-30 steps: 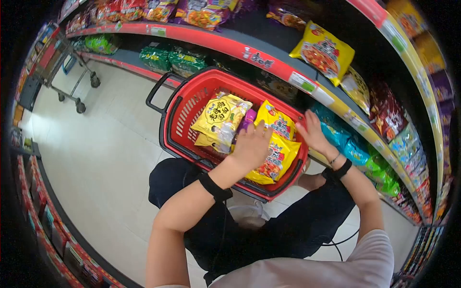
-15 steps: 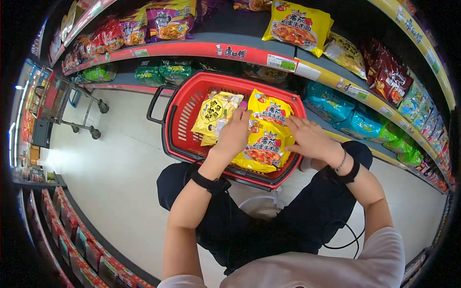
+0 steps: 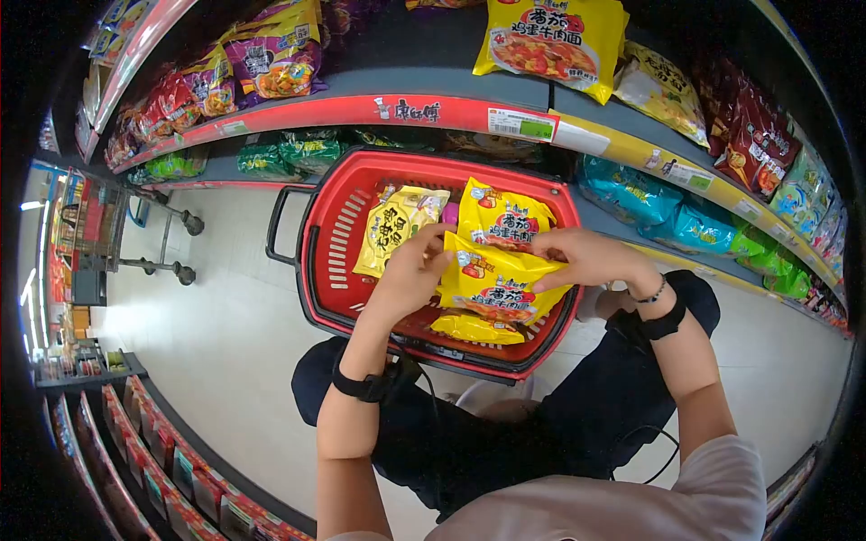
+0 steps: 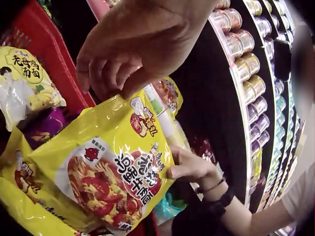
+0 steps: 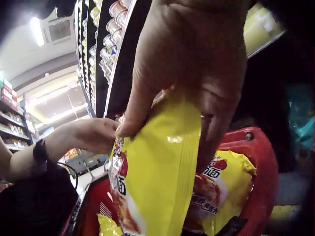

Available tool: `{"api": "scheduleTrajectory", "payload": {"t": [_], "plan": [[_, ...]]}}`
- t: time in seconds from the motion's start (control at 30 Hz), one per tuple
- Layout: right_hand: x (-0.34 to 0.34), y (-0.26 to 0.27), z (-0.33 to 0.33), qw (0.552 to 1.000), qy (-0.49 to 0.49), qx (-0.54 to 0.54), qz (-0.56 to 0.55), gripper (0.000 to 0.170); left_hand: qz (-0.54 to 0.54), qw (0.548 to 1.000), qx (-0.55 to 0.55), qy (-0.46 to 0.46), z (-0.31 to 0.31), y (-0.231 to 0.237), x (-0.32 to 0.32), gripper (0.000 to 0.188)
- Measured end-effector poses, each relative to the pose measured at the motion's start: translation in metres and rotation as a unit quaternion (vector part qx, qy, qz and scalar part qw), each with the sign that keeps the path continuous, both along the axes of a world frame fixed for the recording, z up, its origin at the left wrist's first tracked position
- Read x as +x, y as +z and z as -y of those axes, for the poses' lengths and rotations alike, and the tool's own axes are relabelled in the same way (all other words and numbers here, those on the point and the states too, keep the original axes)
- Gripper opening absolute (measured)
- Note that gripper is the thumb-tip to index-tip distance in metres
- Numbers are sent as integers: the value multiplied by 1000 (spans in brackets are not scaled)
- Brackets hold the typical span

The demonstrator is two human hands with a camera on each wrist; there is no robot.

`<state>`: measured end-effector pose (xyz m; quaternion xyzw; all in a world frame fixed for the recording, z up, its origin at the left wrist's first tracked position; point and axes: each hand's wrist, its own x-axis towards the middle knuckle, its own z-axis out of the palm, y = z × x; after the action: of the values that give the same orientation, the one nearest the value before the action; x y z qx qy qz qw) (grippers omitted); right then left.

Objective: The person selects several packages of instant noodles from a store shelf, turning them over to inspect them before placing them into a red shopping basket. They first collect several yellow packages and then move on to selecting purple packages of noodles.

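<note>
Both hands hold a yellow noodle packet (image 3: 496,287) above the red basket (image 3: 338,212). My left hand (image 3: 406,278) pinches its upper left corner; in the left wrist view the curled fingers of the left hand (image 4: 142,46) grip the edge of the yellow packet (image 4: 110,172). My right hand (image 3: 591,261) grips the other end, and in the right wrist view the thumb and fingers of the right hand (image 5: 192,59) lie on either side of the packet (image 5: 162,172). Behind it in the basket lie another yellow packet (image 3: 505,209) and a pale yellow packet (image 3: 400,225); a further yellow packet (image 3: 478,328) shows below.
A shelf (image 3: 343,110) of noodle packets runs behind the basket, with a large yellow packet (image 3: 552,45) above and teal packets (image 3: 631,192) at lower right. A cart (image 3: 99,221) stands at left on the pale floor (image 3: 216,298). The person's dark-clad legs flank the basket's near side.
The hands have moved from resting over the packets to gripping one near packet, which is now raised and tilted, exposing another beneath. The head view has shifted slightly.
</note>
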<state>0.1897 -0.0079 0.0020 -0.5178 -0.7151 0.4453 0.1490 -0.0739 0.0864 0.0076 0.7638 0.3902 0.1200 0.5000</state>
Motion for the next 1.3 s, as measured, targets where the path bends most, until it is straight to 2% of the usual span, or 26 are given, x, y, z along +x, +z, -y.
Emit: {"api": "scheduleTrajectory", "payload": {"t": [0.03, 0.1, 0.13, 0.17, 0.23, 0.3, 0.37, 0.4, 0.43, 0.5, 0.57, 0.63, 0.67, 0.7, 0.77, 0.8, 0.83, 0.93, 0.97, 1.0, 1.03, 1.07, 1.13, 1.23, 1.27, 1.3], "plan": [[0, 4, 2, 1000, -3, 0, -1, 39, -1, 1000, 0, -3, -1, 1, -1, 33], [0, 14, 6, 984, -80, -31, -157, 36, 55, 995, -79, 30, -3, 4, -2, 29], [3, 20, 7, 976, -103, -42, -185, 30, 164, 974, -140, 66, 3, 7, 4, 29], [4, 21, 8, 977, -104, -40, -184, 30, 165, 974, -139, 65, 5, 8, 6, 29], [8, 23, 10, 930, -207, -101, -288, 27, 165, 953, -220, 131, 7, 11, 8, 31], [15, 14, 10, 928, -212, -97, -291, 22, 155, 957, -205, 136, 12, 15, 10, 34], [16, 14, 12, 844, -250, -137, -454, 19, 184, 957, -215, 70, 11, 15, 9, 34], [2, 29, 16, 789, -316, -110, -516, 27, 248, 936, -227, 105, 11, 17, 11, 32], [0, 28, 17, 789, -315, -108, -516, 27, 248, 936, -225, 105, 10, 17, 9, 32], [2, 19, 12, 759, -241, -102, -596, 35, 338, 877, -268, 214, 2, 17, 10, 32], [0, 1, 13, 785, -227, -116, -565, 33, 361, 868, -266, 212, 2, 16, 11, 30], [-12, 6, 11, 803, -297, -125, -501, 32, 309, 890, -212, 260, 3, 6, 13, 31], [-17, 5, 9, 803, -351, -113, -468, 31, 323, 891, -192, 256, 6, 2, 17, 32], [-20, 3, 6, 804, -353, -103, -468, 31, 308, 887, -218, 268, 10, 6, 20, 30], [-23, -2, 3, 753, -433, -57, -491, 31, 354, 834, -313, 285, 11, 10, 24, 25], [-26, 0, 0, 713, -470, -61, -516, 26, 356, 836, -310, 278, 12, 10, 25, 25], [-24, -8, -1, 712, -471, -55, -518, 26, 339, 856, -287, 266, 13, 8, 25, 22], [-19, -24, -2, 770, -489, 36, -409, 20, 306, 888, -226, 258, 15, 1, 22, 17], [-19, -24, -2, 769, -489, 40, -410, 20, 292, 899, -189, 265, 14, 0, 23, 15], [-23, -17, -4, 769, -495, 94, -392, 20, 278, 908, -155, 273, 16, 6, 25, 16], [-27, -11, -4, 767, -500, 147, -374, 21, 279, 909, -153, 270, 16, 6, 25, 16], [-29, -4, -3, 765, -500, 152, -376, 21, 295, 906, -130, 273, 16, 5, 24, 17], [-32, 6, 0, 783, -503, 240, -277, 21, 316, 904, -110, 268, 18, 14, 22, 16], [-33, 8, 0, 770, -494, 250, -317, 20, 311, 912, -140, 230, 15, 9, 16, 14], [-32, 12, -2, 769, -492, 255, -319, 20, 329, 901, -181, 217, 17, 10, 15, 12], [-32, 16, -6, 756, -491, 258, -348, 20, 332, 902, -175, 215, 19, 14, 18, 12]]}}
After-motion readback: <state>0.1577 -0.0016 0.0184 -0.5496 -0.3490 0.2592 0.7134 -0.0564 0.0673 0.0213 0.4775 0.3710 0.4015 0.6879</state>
